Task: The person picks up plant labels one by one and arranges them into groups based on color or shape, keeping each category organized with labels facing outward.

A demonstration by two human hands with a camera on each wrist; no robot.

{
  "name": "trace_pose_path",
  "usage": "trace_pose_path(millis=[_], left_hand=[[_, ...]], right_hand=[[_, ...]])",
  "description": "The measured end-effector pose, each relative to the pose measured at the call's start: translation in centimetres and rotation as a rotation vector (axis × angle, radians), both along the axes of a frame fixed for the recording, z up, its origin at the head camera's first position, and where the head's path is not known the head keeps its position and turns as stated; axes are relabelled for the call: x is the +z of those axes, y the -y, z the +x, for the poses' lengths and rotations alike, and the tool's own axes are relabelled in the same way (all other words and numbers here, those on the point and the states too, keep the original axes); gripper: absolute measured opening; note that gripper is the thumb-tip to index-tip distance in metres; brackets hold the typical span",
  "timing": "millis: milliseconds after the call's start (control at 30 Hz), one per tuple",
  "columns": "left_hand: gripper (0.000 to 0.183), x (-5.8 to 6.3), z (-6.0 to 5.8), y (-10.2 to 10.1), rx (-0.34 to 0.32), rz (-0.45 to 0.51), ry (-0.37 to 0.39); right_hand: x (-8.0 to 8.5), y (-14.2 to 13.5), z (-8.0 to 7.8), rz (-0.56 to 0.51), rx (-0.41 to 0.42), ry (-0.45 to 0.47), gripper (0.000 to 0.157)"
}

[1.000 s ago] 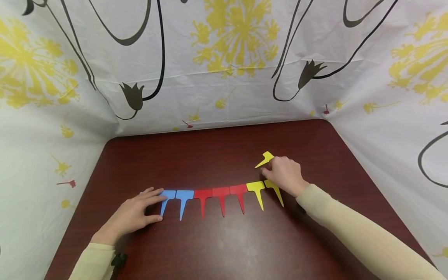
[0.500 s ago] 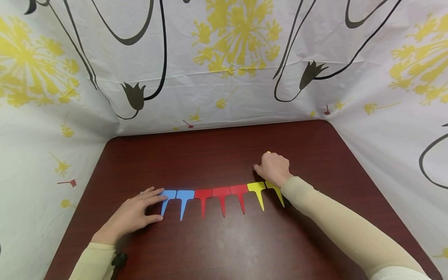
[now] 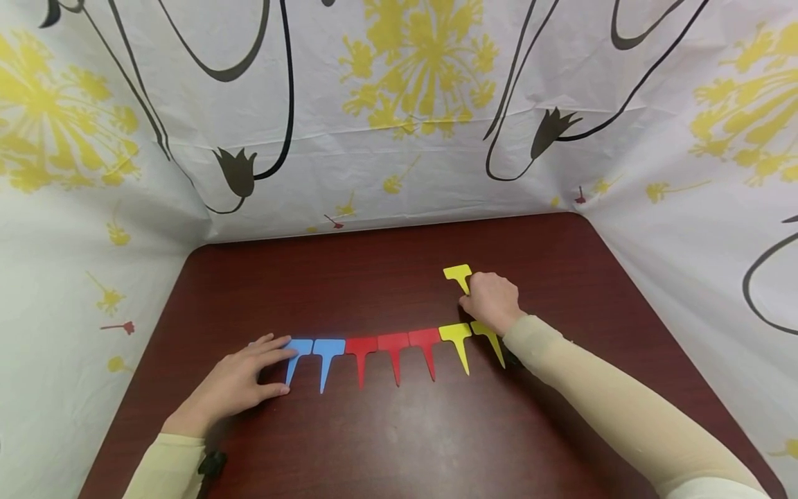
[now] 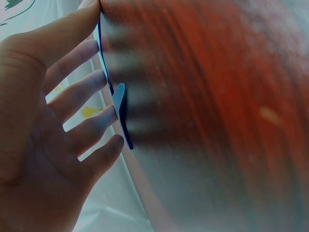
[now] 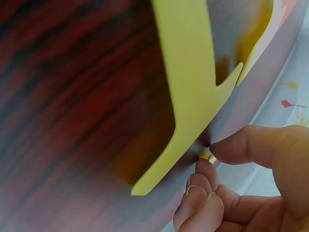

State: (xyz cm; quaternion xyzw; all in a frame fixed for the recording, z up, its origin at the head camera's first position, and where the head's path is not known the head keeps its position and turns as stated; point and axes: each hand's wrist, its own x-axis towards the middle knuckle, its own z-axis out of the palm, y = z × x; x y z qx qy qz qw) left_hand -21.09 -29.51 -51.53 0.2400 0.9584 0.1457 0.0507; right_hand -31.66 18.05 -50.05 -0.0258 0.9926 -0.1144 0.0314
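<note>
My right hand (image 3: 495,301) pinches a yellow T-shaped plant label (image 3: 457,272) by its stem, behind the right end of a row of similar labels. In the right wrist view, thumb and forefinger meet on a small yellow edge (image 5: 205,155), below a larger yellow label (image 5: 188,72) of the row. From the right, the row has two yellow labels (image 3: 457,336), three red ones (image 3: 394,343), then blue labels (image 3: 328,350) running under my left hand (image 3: 240,378). Spread and nearly straight, the left fingers rest on the blue end, partly hiding it. All the stems point toward me.
The dark red-brown table (image 3: 399,443) has rounded far corners. White cloth (image 3: 299,187) printed with yellow and grey flowers hangs around its back and sides. A dark band (image 3: 213,463) sits at the left wrist.
The right hand has taken hold of the tilted yellow label behind the row. The label has turned so its crossbar faces the back, and has shifted slightly left. The left hand stays put.
</note>
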Motion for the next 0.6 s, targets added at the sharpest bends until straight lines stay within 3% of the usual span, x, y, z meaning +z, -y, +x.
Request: trace_pose_path(millis=[600], left_hand=[[0.064, -0.1, 0.0, 0.0, 0.008, -0.008, 0.007]], right_hand=[[0.4, -1.1, 0.8, 0.003, 0.007, -0.103, 0.043]])
